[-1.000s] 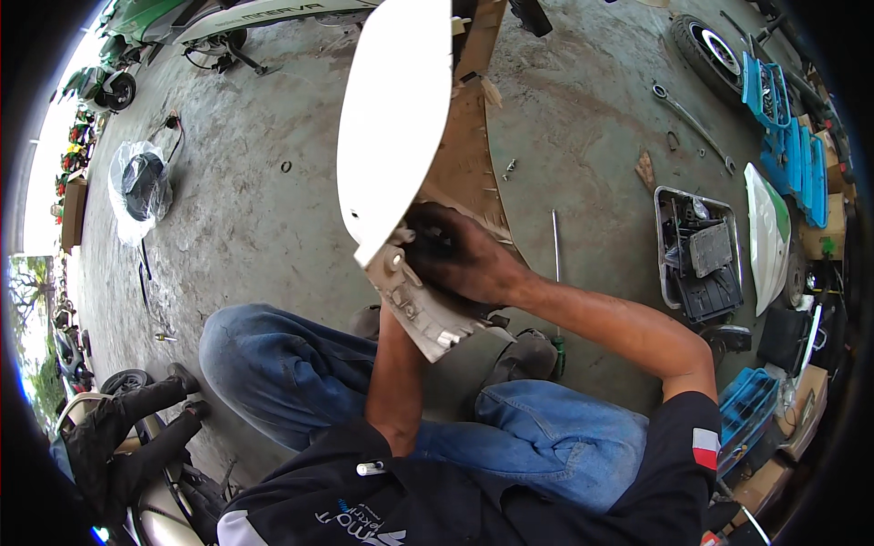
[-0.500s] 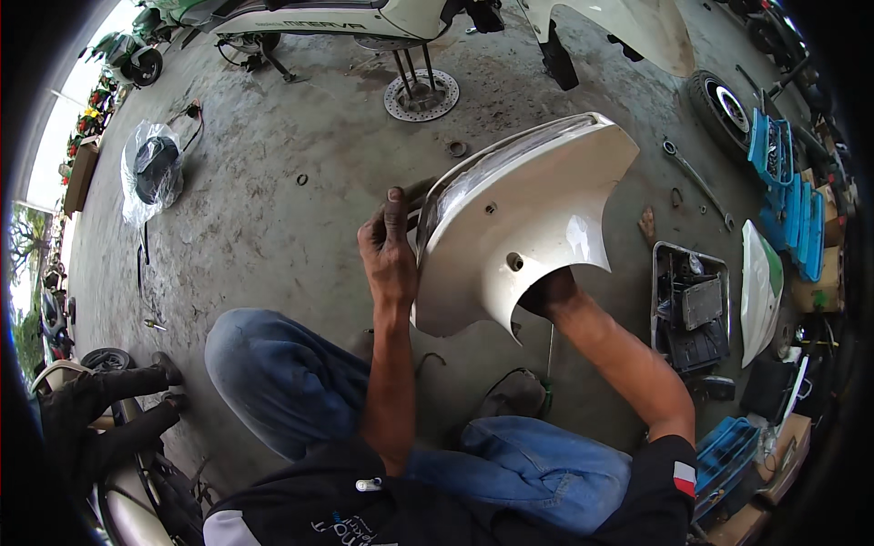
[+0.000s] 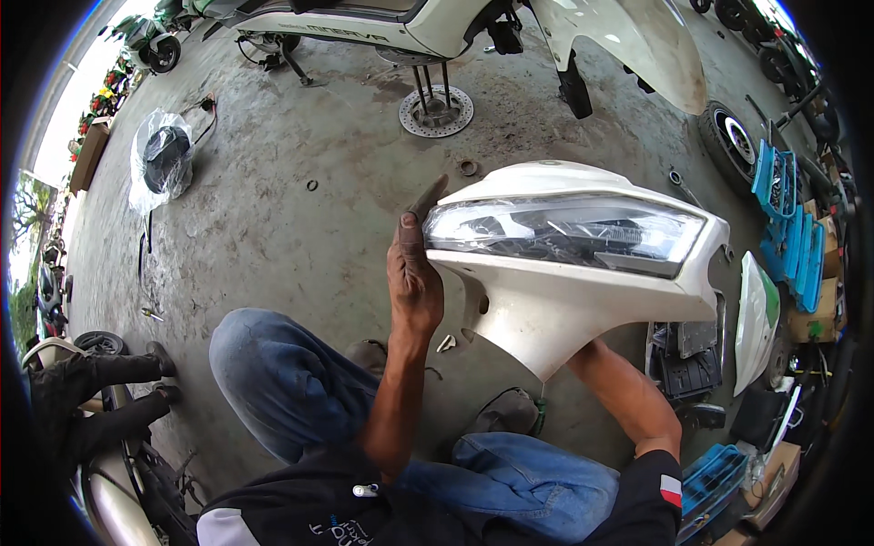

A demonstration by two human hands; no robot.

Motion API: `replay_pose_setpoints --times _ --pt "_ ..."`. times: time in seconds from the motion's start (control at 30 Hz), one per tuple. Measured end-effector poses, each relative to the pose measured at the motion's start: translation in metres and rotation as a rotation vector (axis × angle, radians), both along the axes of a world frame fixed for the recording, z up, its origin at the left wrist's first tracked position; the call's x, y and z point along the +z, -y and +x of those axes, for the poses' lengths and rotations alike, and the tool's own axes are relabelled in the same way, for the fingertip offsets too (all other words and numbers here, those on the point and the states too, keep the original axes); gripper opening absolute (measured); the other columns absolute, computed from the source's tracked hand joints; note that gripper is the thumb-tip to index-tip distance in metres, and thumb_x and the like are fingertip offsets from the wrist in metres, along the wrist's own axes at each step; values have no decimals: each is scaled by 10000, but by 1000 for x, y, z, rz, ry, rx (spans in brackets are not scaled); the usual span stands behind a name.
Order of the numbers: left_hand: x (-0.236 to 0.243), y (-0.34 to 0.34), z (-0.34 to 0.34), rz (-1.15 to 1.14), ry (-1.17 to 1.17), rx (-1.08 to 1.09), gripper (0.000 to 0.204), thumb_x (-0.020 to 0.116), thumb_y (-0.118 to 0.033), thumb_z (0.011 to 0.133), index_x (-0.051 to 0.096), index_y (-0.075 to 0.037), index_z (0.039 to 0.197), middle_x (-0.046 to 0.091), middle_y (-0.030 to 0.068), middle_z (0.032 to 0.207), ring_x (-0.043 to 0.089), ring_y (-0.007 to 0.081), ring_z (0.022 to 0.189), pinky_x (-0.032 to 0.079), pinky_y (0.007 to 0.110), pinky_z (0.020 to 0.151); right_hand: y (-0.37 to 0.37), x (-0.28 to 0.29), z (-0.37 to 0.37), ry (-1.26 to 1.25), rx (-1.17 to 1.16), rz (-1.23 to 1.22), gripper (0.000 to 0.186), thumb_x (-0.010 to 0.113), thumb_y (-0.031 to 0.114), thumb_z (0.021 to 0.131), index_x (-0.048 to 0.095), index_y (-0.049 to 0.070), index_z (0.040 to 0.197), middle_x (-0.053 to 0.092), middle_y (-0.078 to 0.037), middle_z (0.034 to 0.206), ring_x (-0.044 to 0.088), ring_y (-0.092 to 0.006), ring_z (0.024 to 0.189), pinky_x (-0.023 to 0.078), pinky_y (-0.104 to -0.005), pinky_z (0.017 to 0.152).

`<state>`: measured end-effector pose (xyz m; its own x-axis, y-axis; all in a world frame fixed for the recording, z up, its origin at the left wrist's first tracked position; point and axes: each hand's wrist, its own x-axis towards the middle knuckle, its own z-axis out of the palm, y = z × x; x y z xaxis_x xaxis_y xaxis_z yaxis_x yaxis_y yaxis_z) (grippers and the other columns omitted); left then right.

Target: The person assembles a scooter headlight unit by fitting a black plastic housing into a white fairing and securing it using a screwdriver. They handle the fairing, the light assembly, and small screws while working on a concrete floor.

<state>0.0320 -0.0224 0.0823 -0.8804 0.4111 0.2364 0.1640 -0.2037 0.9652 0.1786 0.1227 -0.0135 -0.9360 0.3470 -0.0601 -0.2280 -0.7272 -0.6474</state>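
The white headlight fairing hides the right hand and its fingers

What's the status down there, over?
Left hand grips white headlight panel at its edge. Right hand hidden behind panel. Scooter parked beyond, apart.

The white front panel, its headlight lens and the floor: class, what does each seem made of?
White front panel: probably painted plastic, smooth and glossy.
Headlight lens: clear plastic or glass; ribbed reflectors show through it.
Floor: seemingly bare concrete, grey, matt and stained.

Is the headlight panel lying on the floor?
No, the left hand holds the headlight panel by its edge, raised above the floor.
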Motion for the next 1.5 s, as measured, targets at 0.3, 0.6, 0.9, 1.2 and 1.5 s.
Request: replay_pose_setpoints --times 0.3,0.6,0.9,1.2,1.5 --pt "2 -2 6 295 349 -167 682 363 -501 1043 494 51 1422 522 238 1441 454 334 1373 334 445 1163 -1 7 33 160 -133 207 494 561 358 986 495 64 1377 556 -147 1367 563 -322 1235 459 -464 1046" --pt "20 19 1 377 670 -361 900 604 -403 880 219 -31 1603 461 259 1481 535 326 1288 445 396 1070 2 11 27 177 -128 271 458 582 320 968 521 55 1337 574 -157 1331 577 -332 1205 471 -465 1021" --pt "-1 3 4 488 279 -452 1040 731 -482 796 268 25 1577 376 245 1578 351 339 1475 268 417 1205 -2 18 18 183 -144 342 423 603 282 950 547 47 1298 592 -166 1295 591 -342 1175 484 -466 995" --pt "52 28 -6 -105 215 -434 636 688 -290 964 465 -9 1490 577 168 1419 550 252 1293 417 365 1096 -2 26 -6 149 -136 383 389 624 244 932 573 38 1258 610 -175 1258 606 -352 1145 496 -467 970" --pt "49 25 -15 -194 29 -479 859 904 -277 722 518 -30 1447 600 152 1363 560 254 1273 423 375 1093 -3 35 -28 123 -133 437 355 644 205 914 599 30 1219 629 -185 1222 620 -362 1115 508 -468 945"
